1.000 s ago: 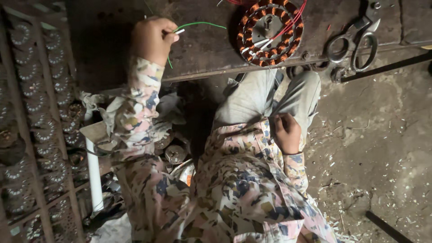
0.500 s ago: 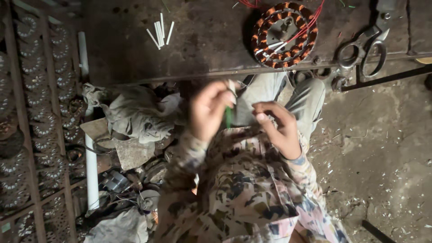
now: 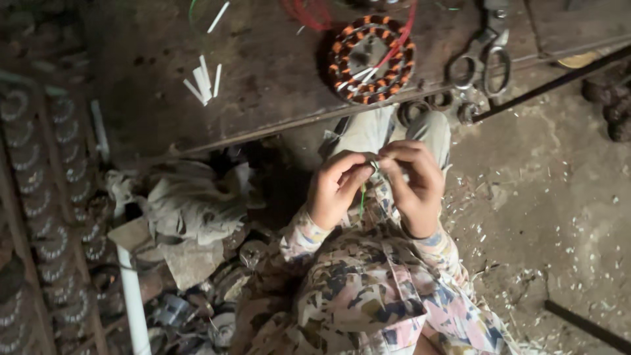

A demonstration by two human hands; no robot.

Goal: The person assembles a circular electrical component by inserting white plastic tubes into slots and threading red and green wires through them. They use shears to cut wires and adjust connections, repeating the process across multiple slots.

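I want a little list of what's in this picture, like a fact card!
Left hand: pinching a thin green wire
Right hand: pinching the same wire, fingertips meeting the left hand's
Workbench: dark, worn
On bench: round motor stator with orange coils, scissors, short white tubes
Clothing: patterned sleeves
Floor: dusty, littered with small scraps

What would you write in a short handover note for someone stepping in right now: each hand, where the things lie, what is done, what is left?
Left hand: pinching the green wire at its top end, over the lap.
Right hand: fingertips meeting the left's on the same wire end.
Bench: wound stator, scissors, white sleeves lying loose.
Done: wire is in hand, off the bench.
Left: the wire is not joined to the stator; the sleeves lie unused.
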